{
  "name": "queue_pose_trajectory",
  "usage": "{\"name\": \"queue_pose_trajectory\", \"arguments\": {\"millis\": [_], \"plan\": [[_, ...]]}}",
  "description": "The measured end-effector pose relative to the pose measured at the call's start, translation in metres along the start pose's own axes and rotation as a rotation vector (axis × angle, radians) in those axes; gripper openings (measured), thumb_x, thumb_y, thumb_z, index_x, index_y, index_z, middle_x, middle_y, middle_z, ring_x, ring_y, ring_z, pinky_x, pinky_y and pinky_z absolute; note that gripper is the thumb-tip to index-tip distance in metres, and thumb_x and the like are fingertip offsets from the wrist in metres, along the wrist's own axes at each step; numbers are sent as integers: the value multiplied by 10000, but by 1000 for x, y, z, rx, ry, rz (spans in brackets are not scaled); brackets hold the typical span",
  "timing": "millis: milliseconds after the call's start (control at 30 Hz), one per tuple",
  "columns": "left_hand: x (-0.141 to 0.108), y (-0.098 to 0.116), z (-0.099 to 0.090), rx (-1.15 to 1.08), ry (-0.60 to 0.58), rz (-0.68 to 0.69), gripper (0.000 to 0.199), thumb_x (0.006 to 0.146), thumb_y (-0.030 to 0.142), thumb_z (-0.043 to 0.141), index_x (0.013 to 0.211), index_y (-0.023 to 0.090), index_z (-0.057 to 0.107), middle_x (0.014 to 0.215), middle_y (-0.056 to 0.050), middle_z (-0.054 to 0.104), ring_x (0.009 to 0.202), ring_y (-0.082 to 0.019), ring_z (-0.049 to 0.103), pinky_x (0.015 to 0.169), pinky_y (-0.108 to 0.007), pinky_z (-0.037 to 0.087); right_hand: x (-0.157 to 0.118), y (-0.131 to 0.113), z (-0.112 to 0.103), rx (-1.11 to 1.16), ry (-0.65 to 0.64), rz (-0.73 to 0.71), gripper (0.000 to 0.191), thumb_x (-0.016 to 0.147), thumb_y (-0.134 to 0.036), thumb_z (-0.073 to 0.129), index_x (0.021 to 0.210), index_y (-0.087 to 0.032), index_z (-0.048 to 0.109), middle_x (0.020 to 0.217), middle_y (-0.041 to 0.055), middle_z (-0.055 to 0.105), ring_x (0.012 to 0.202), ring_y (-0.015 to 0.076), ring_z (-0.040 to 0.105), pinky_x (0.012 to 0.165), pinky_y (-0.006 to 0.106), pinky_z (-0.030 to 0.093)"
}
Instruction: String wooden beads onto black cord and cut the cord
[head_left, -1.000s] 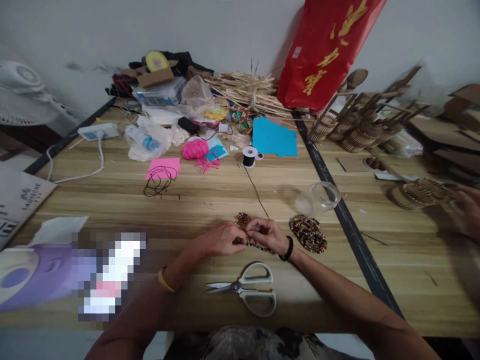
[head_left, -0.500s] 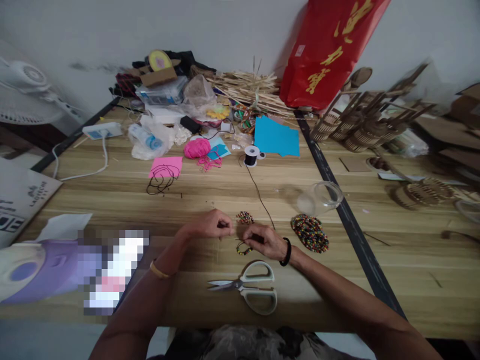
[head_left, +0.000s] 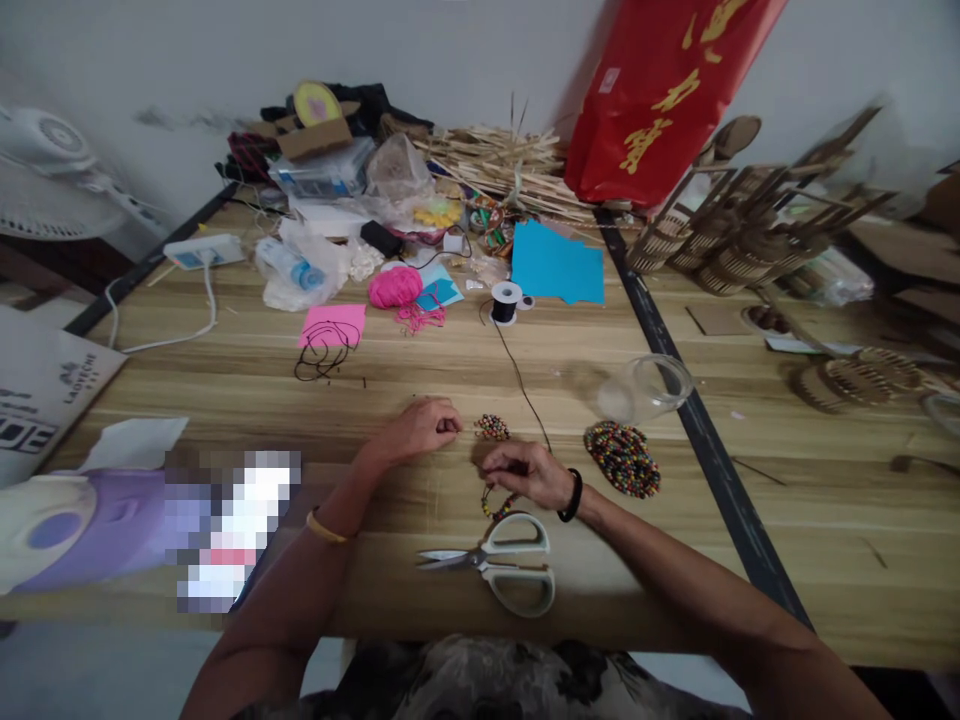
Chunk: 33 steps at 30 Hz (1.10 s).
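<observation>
My right hand (head_left: 534, 474) pinches the dark cord end of a short beaded strand (head_left: 498, 506), which hangs in a curve below the fingers. To the left, my left hand (head_left: 424, 430) has thumb and fingers pressed together; whatever may be between them is too small to make out. Between and just beyond the hands lies a small pile of loose beads (head_left: 493, 428). A larger coil of strung multicoloured beads (head_left: 622, 459) rests right of my right hand. Scissors (head_left: 487, 563) with pale handles lie spread nearer to me, blades pointing left.
A spool of black cord (head_left: 505, 303) stands farther back, its loose end trailing toward my right hand. A clear jar (head_left: 651, 388) lies at right. Pink yarn (head_left: 395, 287), blue sheets (head_left: 559, 263) and a pink note (head_left: 332, 326) sit behind. A phone (head_left: 240, 530) lies left.
My left hand has shifted slightly up and away from my right. The beaded strand now hangs more directly under my right hand, close to the scissors. The view has shifted a little.
</observation>
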<state>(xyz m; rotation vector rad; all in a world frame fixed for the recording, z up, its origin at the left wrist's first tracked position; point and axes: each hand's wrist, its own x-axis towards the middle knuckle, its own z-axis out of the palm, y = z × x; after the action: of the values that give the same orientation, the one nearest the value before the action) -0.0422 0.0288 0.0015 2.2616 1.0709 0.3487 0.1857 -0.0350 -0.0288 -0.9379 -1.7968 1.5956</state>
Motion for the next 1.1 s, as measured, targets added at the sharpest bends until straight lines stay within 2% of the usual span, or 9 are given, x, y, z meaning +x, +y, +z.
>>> {"name": "queue_pose_trajectory", "arguments": {"millis": [200,367,467,600,867,1100], "plan": [[1,3,2,12,11,10,116,723,114,567,741,135,680,726,-34,635,653,-111,538,625,-211,405,2,4,1,72,16,-9,342,819,-479,606,835,-137,619,731,41,650,633,118,620,619,237,499],[3,10,9,-358,1,-89,115,727,186,600,773,106,668,651,-25,645,566,-83,548,541,-177,420,3,-1,0,157,68,62,330,800,-476,626,825,-149,583,690,14,625,562,95,588,465,172,436],[5,12,16,-584,4,-103,133,705,213,647,764,94,644,729,-52,679,654,-100,608,633,-203,480,5,-4,-1,218,113,96,347,785,-490,634,817,-152,560,630,-10,595,504,78,551,425,153,419],[7,12,23,-725,-42,-142,188,680,246,703,763,94,632,745,-58,688,682,-106,623,676,-226,494,7,-7,-2,255,145,93,354,775,-494,639,788,-152,550,584,-30,554,480,65,523,418,144,424],[9,14,21,-804,-116,-210,255,648,280,752,784,90,651,747,-62,696,691,-106,625,698,-228,477,6,-5,-2,194,150,43,270,802,-412,606,770,-153,537,585,-38,518,466,57,481,422,144,409],[9,9,22,-844,-137,-202,233,659,260,750,785,84,665,765,-65,702,699,-101,626,708,-223,475,5,-5,-2,114,137,26,191,790,-324,595,736,-156,523,614,-37,498,481,55,454,430,149,369]]}}
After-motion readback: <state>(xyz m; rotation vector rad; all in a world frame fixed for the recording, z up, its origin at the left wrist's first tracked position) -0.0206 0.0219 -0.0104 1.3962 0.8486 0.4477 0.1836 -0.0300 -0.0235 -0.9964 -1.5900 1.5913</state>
